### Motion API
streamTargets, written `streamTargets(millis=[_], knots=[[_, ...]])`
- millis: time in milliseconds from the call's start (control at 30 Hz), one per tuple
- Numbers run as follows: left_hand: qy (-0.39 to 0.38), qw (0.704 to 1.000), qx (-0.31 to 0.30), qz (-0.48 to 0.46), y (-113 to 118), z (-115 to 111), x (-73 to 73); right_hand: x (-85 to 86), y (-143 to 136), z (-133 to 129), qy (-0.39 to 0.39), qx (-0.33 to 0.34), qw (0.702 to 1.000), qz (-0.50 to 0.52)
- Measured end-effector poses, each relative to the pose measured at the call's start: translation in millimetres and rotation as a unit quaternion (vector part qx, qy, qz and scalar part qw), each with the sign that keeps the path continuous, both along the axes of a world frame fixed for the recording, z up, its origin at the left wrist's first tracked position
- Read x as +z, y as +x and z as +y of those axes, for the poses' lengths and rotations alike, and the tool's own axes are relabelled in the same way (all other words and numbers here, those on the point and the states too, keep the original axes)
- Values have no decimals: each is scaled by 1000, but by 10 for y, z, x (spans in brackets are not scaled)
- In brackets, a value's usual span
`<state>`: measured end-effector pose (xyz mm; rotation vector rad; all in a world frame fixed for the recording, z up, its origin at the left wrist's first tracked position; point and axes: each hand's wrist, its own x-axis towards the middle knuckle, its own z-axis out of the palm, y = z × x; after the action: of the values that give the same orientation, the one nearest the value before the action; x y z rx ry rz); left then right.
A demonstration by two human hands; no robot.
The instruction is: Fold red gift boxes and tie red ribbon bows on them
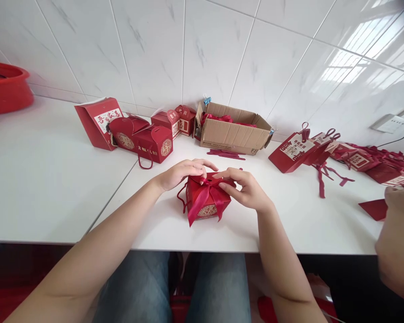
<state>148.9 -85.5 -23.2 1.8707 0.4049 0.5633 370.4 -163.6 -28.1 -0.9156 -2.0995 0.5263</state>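
A small red gift box [195, 194] with a gold round emblem rests on the white table in front of me. A bright red ribbon [205, 199] is tied in a bow on its top, with its tails hanging over the front. My left hand [183, 172] lies on the left of the box top, fingers spread and touching it near the knot. On the right, my right hand [244, 187] touches the bow and the box top, with its fingers apart. A dark red cord handle [181, 197] hangs at the box's left side.
Behind stand red boxes [160, 142] and a cardboard box [234, 134] of ribbons. More boxes [294, 151] stand right. Another person's hand [402, 202] is at the far right. A red tub [10, 92] sits far left on the table [37, 179].
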Motion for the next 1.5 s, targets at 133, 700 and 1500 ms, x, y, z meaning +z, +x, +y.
streamTargets(millis=[133,700,1500], knots=[[21,999,31,39,16,-17,22,16,65,18,-33,-8,999,14],[252,958,139,11,43,-50,-41,-50,-30,56,-54,9,993,104],[253,947,194,-32,153,-246,0,-69,-128,1,-157,-19,973,168]])
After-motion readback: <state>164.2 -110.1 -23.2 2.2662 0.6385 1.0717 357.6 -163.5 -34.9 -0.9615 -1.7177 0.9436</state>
